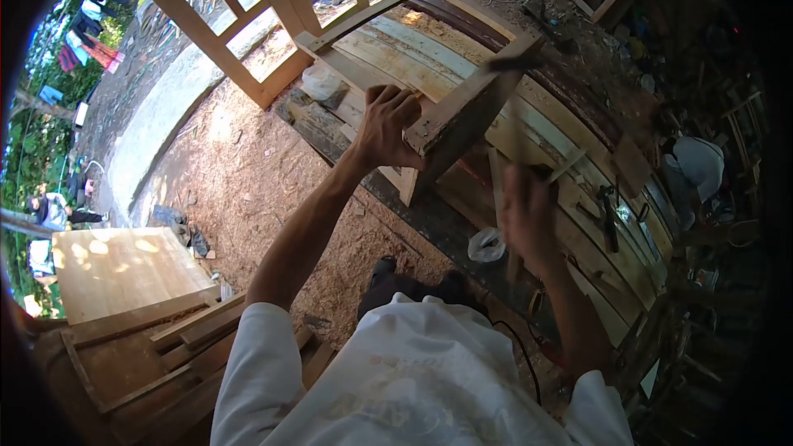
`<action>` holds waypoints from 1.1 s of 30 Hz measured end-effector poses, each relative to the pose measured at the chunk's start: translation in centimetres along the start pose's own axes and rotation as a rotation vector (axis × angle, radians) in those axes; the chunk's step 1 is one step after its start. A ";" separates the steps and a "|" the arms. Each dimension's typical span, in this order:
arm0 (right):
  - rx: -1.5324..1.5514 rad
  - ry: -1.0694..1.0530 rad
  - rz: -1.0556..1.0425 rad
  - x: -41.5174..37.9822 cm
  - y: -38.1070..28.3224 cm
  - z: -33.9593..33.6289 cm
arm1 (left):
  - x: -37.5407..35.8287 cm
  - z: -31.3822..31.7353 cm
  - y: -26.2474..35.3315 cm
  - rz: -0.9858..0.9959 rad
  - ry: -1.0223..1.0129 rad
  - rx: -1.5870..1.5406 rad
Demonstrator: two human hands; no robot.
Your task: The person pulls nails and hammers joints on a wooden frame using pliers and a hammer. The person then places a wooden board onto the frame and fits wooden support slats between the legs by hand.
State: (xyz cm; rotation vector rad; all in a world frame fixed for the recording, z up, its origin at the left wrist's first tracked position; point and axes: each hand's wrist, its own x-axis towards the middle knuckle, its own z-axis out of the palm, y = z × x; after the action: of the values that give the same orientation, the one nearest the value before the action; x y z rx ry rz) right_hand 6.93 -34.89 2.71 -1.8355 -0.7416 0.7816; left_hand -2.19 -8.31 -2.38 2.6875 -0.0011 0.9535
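My left hand [387,128] is wrapped over the near corner of a wooden frame [471,103] that stands on a plank-topped workbench [578,206]. To its right, my right hand [529,215] is closed on the handle of a hammer [514,66], smeared by motion. The hammer's dark head is raised over the thick end board of the frame. A clear plastic bag [325,83] lies at the left side of the frame, and a roll of clear plastic [486,244] sits at the bench's near edge, below my right hand.
Tools [607,219] lie on the right part of the bench. A tall wooden lattice [248,16] stands behind at left. Wood shavings [273,173] cover the ground. A flat panel [128,268] and boards are at lower left. A person [54,211] is at far left.
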 end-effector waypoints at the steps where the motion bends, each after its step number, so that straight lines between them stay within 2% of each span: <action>1: -0.338 0.072 -0.283 0.1 0.6 0.9 | -0.1 -0.1 0.0 -0.014 -0.022 0.006; 2: -0.340 0.075 -0.289 -0.1 0.4 1.0 | 0.1 -0.2 -0.1 -0.028 -0.039 0.014; 4: -0.304 -0.014 -0.150 -0.9 -0.8 0.9 | 0.4 -0.1 0.0 0.004 0.002 0.006; 5: -0.309 -0.018 -0.152 -1.1 -2.1 0.4 | 0.3 0.0 0.0 0.028 0.040 -0.004; 7: -0.144 0.021 0.028 -1.4 -4.7 -0.9 | 0.1 0.0 0.0 0.020 0.030 0.001; 8: -0.148 0.022 0.027 -1.3 -4.8 -1.0 | 0.2 0.0 0.0 0.021 0.023 0.010; 10: -0.003 0.272 0.042 -1.1 -4.8 -1.0 | 0.2 -0.1 0.0 0.018 0.023 0.002; 11: -0.111 0.294 -0.159 -0.5 -2.1 -0.1 | 0.2 -0.2 0.0 0.019 0.017 -0.003; 12: -0.111 0.294 -0.160 -0.7 -0.6 0.5 | 0.0 -0.2 0.0 0.019 0.018 -0.002; 14: -0.627 0.066 -0.366 -1.0 0.7 1.1 | -0.2 -0.2 -0.3 0.010 0.020 0.005; 15: -0.556 -0.005 -0.217 -1.3 -1.3 0.3 | 0.1 -0.1 -0.1 0.014 0.022 0.006; 16: -0.560 -0.005 -0.226 -1.2 -3.1 -0.4 | 0.4 0.0 -0.1 0.031 0.049 -0.011; 18: -0.397 0.074 -0.010 -1.6 -5.1 -1.4 | 0.1 0.2 0.1 0.042 0.062 -0.044; 19: -0.267 0.136 -0.007 -1.4 -5.3 -1.9 | 0.1 0.1 -0.1 0.036 0.058 -0.028; 20: -0.266 0.137 -0.001 -0.9 -3.9 -1.4 | 0.1 0.1 -0.2 0.028 0.050 -0.012; 22: -0.313 0.398 -0.557 0.4 -0.7 0.7 | -0.1 0.1 -0.2 0.019 0.041 -0.016; 23: -0.456 0.053 -0.259 -0.5 -0.5 1.1 | -0.3 0.0 -0.2 0.017 0.040 -0.015; 24: -0.454 0.060 -0.270 -0.6 -0.7 1.0 | -0.2 -0.1 -0.3 0.020 0.042 -0.010; 26: -0.518 -0.051 -0.137 -0.4 -1.6 0.3 | 0.4 0.1 -0.3 0.044 0.063 0.000; 27: -0.396 -0.032 -0.245 -0.5 -2.9 -0.1 | -0.1 0.1 -0.1 0.046 0.064 -0.002; 28: -0.391 -0.033 -0.238 -1.0 -4.2 -0.5 | -0.4 0.1 0.0 0.044 0.055 -0.006; 30: -0.283 0.126 -0.078 -1.0 -6.1 -1.7 | 0.0 0.3 -0.2 0.020 0.030 0.005; 31: -0.241 0.254 -0.113 -1.3 -5.7 -1.5 | 0.0 0.2 -0.3 0.022 0.036 -0.018; 32: -0.238 0.248 -0.113 -1.2 -4.5 -1.0 | 0.0 0.2 -0.3 0.017 0.033 -0.014; 33: -0.530 0.133 -0.212 -1.0 -3.4 -0.1 | 0.1 0.3 -0.2 0.034 0.062 -0.014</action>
State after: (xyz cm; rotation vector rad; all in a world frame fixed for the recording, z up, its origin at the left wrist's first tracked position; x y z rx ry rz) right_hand 5.95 -34.55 6.07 -2.2012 -1.1093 0.3356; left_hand -1.94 -8.23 -2.62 2.6520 -0.0406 1.0430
